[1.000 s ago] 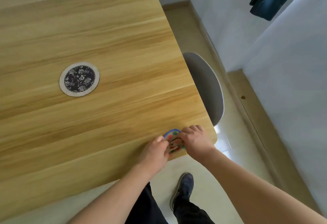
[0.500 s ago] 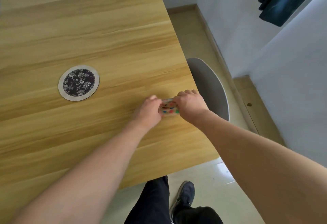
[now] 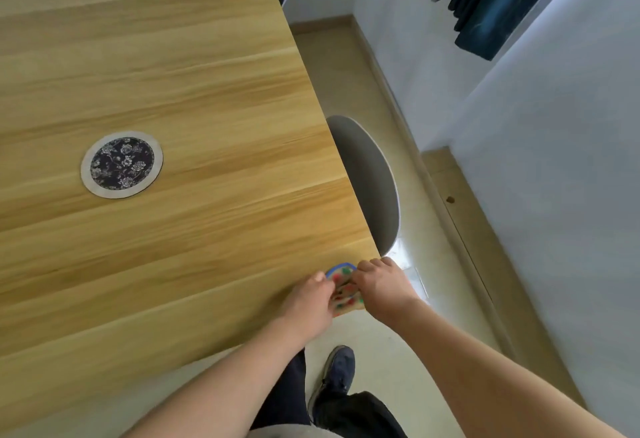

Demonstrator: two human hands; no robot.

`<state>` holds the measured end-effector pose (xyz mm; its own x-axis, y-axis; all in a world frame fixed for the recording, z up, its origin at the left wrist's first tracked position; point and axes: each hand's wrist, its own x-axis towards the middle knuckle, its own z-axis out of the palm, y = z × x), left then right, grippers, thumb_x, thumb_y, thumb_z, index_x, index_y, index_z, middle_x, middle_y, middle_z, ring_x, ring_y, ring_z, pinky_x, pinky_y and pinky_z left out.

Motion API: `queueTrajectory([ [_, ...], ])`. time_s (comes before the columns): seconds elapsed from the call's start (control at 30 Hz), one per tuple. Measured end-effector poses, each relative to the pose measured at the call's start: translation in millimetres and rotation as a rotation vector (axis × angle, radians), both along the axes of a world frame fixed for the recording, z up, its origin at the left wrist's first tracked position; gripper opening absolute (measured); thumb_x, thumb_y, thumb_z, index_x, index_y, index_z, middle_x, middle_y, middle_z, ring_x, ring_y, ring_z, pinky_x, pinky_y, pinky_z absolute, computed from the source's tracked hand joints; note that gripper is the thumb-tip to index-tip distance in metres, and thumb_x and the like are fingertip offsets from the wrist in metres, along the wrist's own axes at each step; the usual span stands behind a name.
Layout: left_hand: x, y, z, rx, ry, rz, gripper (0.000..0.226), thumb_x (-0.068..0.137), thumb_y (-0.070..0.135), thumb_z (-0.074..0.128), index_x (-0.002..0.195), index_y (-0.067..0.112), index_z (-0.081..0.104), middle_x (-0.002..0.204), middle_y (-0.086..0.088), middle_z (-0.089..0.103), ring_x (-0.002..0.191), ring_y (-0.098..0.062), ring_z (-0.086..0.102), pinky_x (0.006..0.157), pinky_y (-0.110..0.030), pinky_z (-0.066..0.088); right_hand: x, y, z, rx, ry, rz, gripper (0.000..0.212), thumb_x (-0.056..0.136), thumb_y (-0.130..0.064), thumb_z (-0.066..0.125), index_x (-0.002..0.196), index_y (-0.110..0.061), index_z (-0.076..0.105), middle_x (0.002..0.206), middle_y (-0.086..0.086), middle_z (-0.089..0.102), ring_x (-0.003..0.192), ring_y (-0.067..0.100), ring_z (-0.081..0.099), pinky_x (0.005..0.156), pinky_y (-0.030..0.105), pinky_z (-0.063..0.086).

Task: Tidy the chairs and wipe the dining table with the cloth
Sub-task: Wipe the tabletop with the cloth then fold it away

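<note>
Both hands, left hand (image 3: 311, 300) and right hand (image 3: 385, 287), pinched the colourful cloth (image 3: 344, 290) flat at the wooden dining table's (image 3: 194, 98) near right corner.

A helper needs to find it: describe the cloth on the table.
On the wooden dining table, go to the near right corner beside the grey chair. The cloth sits between both hands; it alone has a blue edge and red and green dots.
</note>
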<state>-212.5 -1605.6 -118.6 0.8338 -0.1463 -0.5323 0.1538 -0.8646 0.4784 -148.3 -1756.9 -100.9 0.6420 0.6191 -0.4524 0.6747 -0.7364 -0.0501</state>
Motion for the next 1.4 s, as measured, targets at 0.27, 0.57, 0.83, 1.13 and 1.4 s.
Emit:
queueTrajectory([
  [0.27, 65, 35, 17, -0.039, -0.154, 0.124, 0.02, 0.08, 0.014, 0.062, 0.099, 0.013, 0.069, 0.1, -0.008, 0.057, 0.091, -0.03, 0.061, 0.077, -0.036, 0.049, 61, 17, 20, 0.093, -0.151, -0.005, 0.019, 0.056, -0.014, 0.077, 0.071, -0.025, 0.072, 0.062, -0.003, 0.06, 0.058, 0.024, 0.06, 0.061, 0.029, 0.043],
  [0.57, 165, 55, -12, 0.091, -0.268, 0.168, 0.032, 0.086, 0.018, 0.061, 0.117, 0.014, 0.066, 0.109, -0.01, 0.055, 0.101, -0.031, 0.058, 0.086, -0.037, 0.048, 155, 59, -2, -0.031, -0.249, -0.019, 0.02, 0.085, -0.018, 0.058, 0.102, -0.022, 0.065, 0.097, -0.002, 0.062, 0.095, 0.023, 0.051, 0.086, 0.032, 0.035],
  [0.83, 72, -16, -16, 0.0, -0.116, 0.074, 0.026, 0.09, 0.015, 0.05, 0.112, 0.011, 0.064, 0.114, -0.006, 0.049, 0.106, -0.028, 0.053, 0.089, -0.038, 0.046, 57, -19, -15, 0.032, -0.18, -0.11, 0.025, 0.04, -0.006, 0.078, 0.058, -0.018, 0.064, 0.056, -0.002, 0.052, 0.057, 0.024, 0.052, 0.058, 0.03, 0.047],
  [1.13, 34, -26, 3, -0.038, -0.064, -0.041, 0.028, 0.089, 0.022, 0.055, 0.114, 0.014, 0.065, 0.109, -0.006, 0.053, 0.103, -0.028, 0.055, 0.085, -0.037, 0.047, 26, -30, 20, -0.144, 0.0, -0.011, 0.018, 0.081, -0.014, 0.057, 0.096, -0.021, 0.062, 0.097, -0.001, 0.062, 0.097, 0.023, 0.055, 0.08, 0.029, 0.033],
  [1.4, 133, 48, 12, 0.063, -0.302, 0.065, 0.031, 0.087, 0.013, 0.05, 0.112, 0.014, 0.069, 0.109, -0.007, 0.056, 0.099, -0.029, 0.057, 0.086, -0.04, 0.05, 104, 30, 15, 0.052, -0.206, -0.14, 0.017, 0.084, -0.015, 0.056, 0.098, -0.021, 0.064, 0.093, -0.002, 0.061, 0.091, 0.023, 0.054, 0.074, 0.029, 0.028],
])
